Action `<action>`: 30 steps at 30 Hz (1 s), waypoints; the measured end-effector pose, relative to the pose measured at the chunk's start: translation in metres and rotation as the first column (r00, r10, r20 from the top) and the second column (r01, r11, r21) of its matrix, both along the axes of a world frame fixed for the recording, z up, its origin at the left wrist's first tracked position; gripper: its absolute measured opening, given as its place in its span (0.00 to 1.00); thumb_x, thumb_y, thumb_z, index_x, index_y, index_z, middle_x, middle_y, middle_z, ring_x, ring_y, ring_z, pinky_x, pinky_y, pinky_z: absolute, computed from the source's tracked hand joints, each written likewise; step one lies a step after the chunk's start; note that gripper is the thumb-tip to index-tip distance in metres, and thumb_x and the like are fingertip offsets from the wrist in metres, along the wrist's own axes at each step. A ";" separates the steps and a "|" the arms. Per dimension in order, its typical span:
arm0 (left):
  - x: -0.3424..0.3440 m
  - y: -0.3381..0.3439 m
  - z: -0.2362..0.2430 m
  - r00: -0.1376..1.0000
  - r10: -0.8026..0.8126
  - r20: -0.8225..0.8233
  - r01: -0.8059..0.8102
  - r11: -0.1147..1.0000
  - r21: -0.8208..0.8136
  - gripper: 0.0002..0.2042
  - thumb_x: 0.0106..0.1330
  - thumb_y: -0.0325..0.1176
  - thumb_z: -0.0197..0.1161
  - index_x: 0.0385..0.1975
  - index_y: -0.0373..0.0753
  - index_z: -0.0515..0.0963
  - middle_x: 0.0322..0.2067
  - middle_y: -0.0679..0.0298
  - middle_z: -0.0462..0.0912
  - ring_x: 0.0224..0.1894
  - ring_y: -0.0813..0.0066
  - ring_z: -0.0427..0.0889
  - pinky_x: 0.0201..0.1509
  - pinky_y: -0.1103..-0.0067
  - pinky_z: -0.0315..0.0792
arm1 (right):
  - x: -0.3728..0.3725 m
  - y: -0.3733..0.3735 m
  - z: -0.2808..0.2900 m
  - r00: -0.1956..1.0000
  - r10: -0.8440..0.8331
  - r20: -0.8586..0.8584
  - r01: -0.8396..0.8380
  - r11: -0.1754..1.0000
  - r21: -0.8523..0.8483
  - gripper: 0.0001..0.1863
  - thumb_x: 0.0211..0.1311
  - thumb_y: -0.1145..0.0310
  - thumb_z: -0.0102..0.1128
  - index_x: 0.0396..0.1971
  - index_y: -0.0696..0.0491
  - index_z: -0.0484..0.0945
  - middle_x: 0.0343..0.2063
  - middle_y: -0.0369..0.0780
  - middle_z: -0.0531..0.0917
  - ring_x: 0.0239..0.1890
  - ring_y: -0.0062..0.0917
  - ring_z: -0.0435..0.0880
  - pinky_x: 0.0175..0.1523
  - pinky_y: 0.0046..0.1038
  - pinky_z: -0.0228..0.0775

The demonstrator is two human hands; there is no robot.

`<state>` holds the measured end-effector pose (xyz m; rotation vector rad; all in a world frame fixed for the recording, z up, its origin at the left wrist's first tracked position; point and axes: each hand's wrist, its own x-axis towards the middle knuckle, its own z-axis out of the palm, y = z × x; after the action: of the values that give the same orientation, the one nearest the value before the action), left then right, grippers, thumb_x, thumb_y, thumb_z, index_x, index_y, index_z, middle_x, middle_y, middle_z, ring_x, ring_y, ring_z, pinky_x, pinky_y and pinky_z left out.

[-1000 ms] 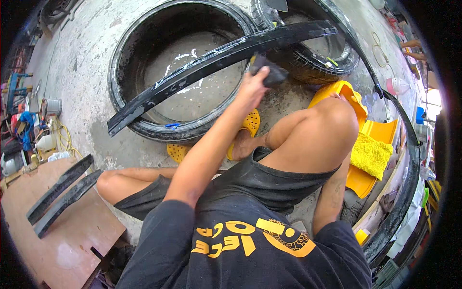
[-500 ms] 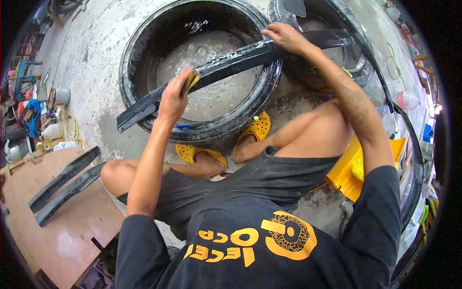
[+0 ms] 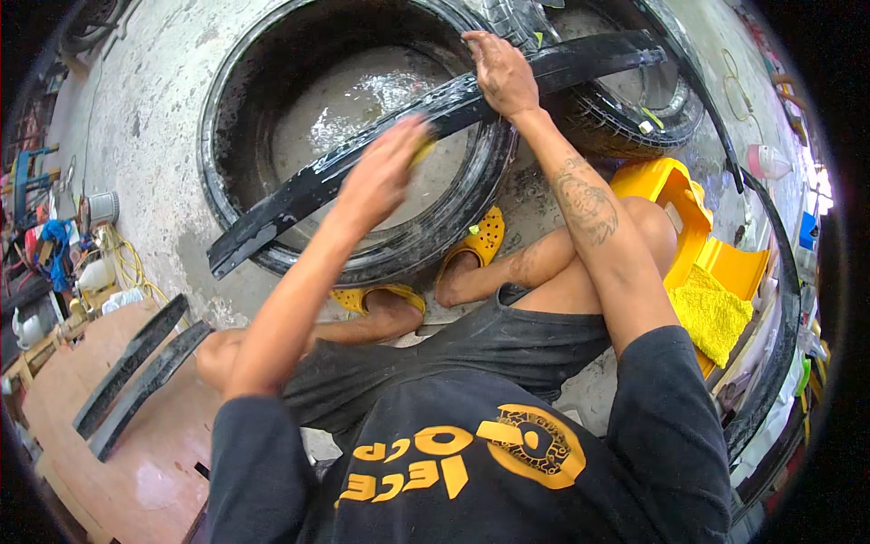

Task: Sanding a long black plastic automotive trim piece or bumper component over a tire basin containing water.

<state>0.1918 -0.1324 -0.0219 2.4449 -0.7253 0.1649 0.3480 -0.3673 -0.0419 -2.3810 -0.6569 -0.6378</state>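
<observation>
A long, curved black strip (image 3: 299,195), wet and streaked with white suds, lies slantwise across the top of a large tire (image 3: 217,145) on its side. My left hand (image 3: 388,172), smeared by motion, presses a yellow sponge (image 3: 423,150) onto the middle of the strip; most of the sponge is hidden under the fingers. Farther right along the strip, my right hand (image 3: 505,77) is closed over it, fingers across the far edge. Wet, shiny grey shows inside the tire.
A second tire (image 3: 625,127) lies at the far right, partly under the strip's end. Yellow panels (image 3: 734,267) and a yellow cloth (image 3: 711,313) are beside my right knee. Two dark strips (image 3: 149,385) rest on a board (image 3: 63,426) at left. A long black trim (image 3: 784,335) curves along the right.
My left hand has slid rightward along the strip with the sponge. The right hand has moved left on the strip, closer to the left one. The view has shifted slightly.
</observation>
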 end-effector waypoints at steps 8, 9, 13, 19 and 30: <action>0.029 -0.053 0.008 0.998 0.055 0.039 -0.055 0.998 0.007 0.25 0.64 0.20 0.56 0.64 0.30 0.69 0.64 0.43 0.72 0.68 0.51 0.71 0.73 0.63 0.65 | 0.000 0.009 0.002 0.998 0.018 -0.054 -0.020 0.999 -0.035 0.18 0.67 0.74 0.54 0.55 0.44 0.73 0.36 0.43 0.83 0.41 0.42 0.81 0.45 0.44 0.71; 0.031 -0.070 0.004 0.990 0.092 0.108 -0.099 0.994 0.053 0.25 0.63 0.19 0.57 0.62 0.29 0.71 0.63 0.43 0.73 0.68 0.51 0.72 0.73 0.64 0.65 | -0.001 0.004 -0.001 0.997 0.024 -0.077 -0.026 0.999 -0.021 0.18 0.67 0.74 0.54 0.56 0.44 0.73 0.36 0.43 0.82 0.41 0.42 0.81 0.45 0.44 0.71; -0.027 0.027 0.004 0.994 0.104 0.038 -0.107 0.990 0.096 0.27 0.62 0.18 0.57 0.65 0.31 0.69 0.65 0.47 0.72 0.69 0.53 0.70 0.74 0.64 0.64 | -0.002 -0.005 -0.003 1.000 -0.031 -0.002 0.030 0.995 -0.092 0.16 0.69 0.71 0.55 0.55 0.45 0.73 0.33 0.44 0.81 0.37 0.42 0.80 0.44 0.44 0.71; -0.013 -0.036 0.002 0.958 0.281 0.065 -0.280 0.960 -0.020 0.24 0.63 0.20 0.55 0.61 0.30 0.72 0.62 0.45 0.75 0.68 0.50 0.71 0.75 0.63 0.62 | 0.004 0.006 0.001 0.999 0.022 -0.038 -0.031 0.961 -0.274 0.12 0.74 0.58 0.52 0.50 0.41 0.81 0.36 0.35 0.86 0.39 0.37 0.81 0.45 0.41 0.71; -0.190 0.198 0.036 0.416 0.904 -0.096 -0.907 0.420 0.029 0.15 0.78 0.35 0.51 0.40 0.27 0.77 0.27 0.45 0.80 0.28 0.54 0.78 0.35 0.60 0.71 | 0.013 -0.011 0.006 0.972 0.130 -0.197 -0.214 0.836 -0.505 0.17 0.69 0.53 0.58 0.54 0.34 0.84 0.43 0.29 0.83 0.46 0.34 0.78 0.51 0.40 0.70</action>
<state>0.0022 0.0658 0.0145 2.5126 0.7662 0.4572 0.3613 -0.3784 -0.0361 -2.7834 -1.0737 -0.1985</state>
